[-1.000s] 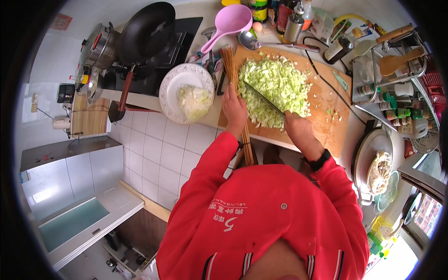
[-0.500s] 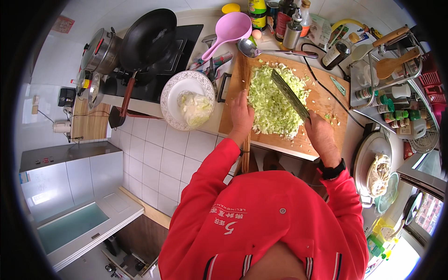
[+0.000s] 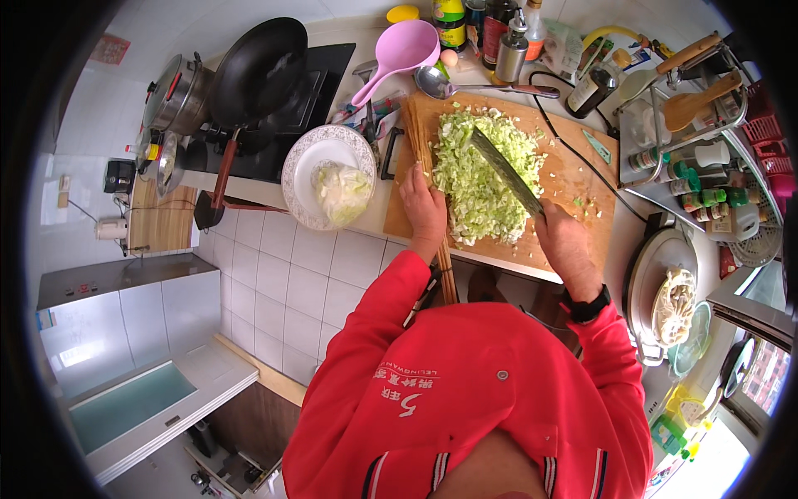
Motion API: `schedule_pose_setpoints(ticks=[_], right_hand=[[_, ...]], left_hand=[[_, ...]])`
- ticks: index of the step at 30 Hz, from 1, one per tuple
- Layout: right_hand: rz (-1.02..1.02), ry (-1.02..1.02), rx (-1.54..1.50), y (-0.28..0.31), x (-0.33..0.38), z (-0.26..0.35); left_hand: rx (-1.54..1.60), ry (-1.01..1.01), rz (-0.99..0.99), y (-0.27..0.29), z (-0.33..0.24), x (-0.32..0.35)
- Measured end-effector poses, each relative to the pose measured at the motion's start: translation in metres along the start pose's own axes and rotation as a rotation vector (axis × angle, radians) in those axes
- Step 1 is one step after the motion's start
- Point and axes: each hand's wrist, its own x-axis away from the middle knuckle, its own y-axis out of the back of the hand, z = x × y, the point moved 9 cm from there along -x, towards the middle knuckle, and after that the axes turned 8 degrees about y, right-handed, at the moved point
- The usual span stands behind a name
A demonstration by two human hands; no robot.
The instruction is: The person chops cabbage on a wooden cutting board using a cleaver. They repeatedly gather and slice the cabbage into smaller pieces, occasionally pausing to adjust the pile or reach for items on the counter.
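Note:
A mound of finely chopped pale-green cabbage [image 3: 490, 200] covers much of the wooden cutting board [image 3: 573, 195]. My right hand [image 3: 569, 245] is closed round the handle of a knife [image 3: 507, 173], whose dark blade lies slantwise across the cabbage with its tip pointing far left. At the board's left side my left hand [image 3: 424, 212] grips what looks like a flat mat of thin brown stalks [image 3: 420, 137], seen nearly edge-on. It runs along the cabbage and past the board's near edge. My palm hides part of it.
Left of the board is a patterned white plate [image 3: 299, 195] with bagged cabbage [image 3: 344, 195]. Beyond are a pink ladle [image 3: 407, 46], an egg [image 3: 449, 58], a metal ladle [image 3: 432, 81] and bottles. A black wok [image 3: 262, 75] stands on the stove; a dish rack [image 3: 706, 145] is at right.
My left hand has shifted slightly left, and more of the stalk mat's face shows. The knife and right hand have moved a little left and nearer. The whole view has shifted slightly.

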Motion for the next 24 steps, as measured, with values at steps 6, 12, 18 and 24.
schedule_pose_setpoints(ticks=[6, 12, 18, 24], right_hand=[[0.132, 0.100, -0.078, -0.037, -0.032, 0.026], [0.097, 0.124, 0.050, -0.022, -0.043, 0.023], [0.120, 0.128, 0.113, -0.019, -0.058, 0.022], [0.146, 0.082, 0.038, -0.026, -0.061, 0.015]], left_hand=[[-0.031, 0.039, -0.028, 0.003, 0.010, -0.001], [-0.006, -0.025, -0.010, 0.002, 0.009, -0.008], [0.029, -0.008, 0.039, -0.001, 0.018, -0.019], [0.025, -0.013, 0.034, 0.003, 0.022, -0.019]])
